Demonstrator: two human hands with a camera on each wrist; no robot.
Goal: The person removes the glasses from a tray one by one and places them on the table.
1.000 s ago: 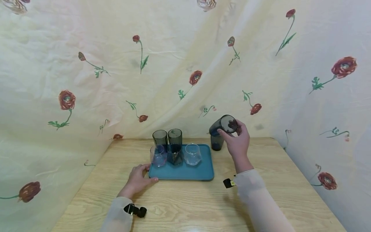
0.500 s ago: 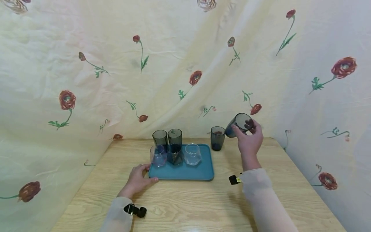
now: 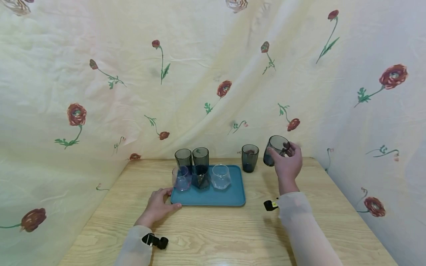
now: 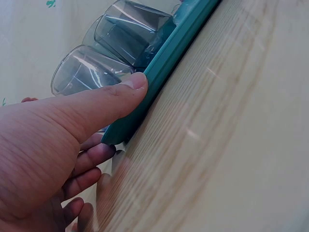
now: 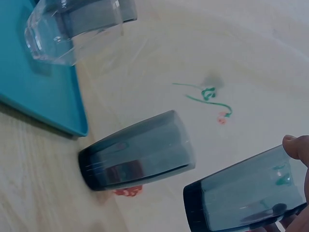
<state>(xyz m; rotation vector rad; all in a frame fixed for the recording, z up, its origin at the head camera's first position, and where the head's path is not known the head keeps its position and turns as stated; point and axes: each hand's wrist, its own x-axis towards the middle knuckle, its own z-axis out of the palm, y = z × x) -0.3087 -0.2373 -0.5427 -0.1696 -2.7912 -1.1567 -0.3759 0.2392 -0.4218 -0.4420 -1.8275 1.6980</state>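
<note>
My right hand (image 3: 288, 162) grips a smoky grey tumbler (image 3: 270, 159) by its upper part, thumb on the near side. The tumbler leans slightly, mouth up, right of a matching upright tumbler (image 3: 249, 159) on the table; a gap separates the two in the right wrist view. My left hand (image 3: 158, 207) holds the near left corner of a blue tray (image 3: 213, 200), its thumb (image 4: 120, 99) against the front rim. On the tray are two tall smoky tumblers (image 3: 201, 157) at the back, and before them a faintly pinkish glass (image 3: 181, 181), a dark faceted glass (image 3: 201, 180) and a clear faceted glass (image 3: 221, 179).
A wooden table (image 3: 213, 236) lies under everything. Flower-printed cloth (image 3: 199, 74) hangs close behind the table's back edge and along both sides. Black straps with small devices sit on both wrists.
My right hand has carried the tumbler rightward, away from the standing one, then lowered it and tipped it closer to upright. The left hand and the tray have stayed in place.
</note>
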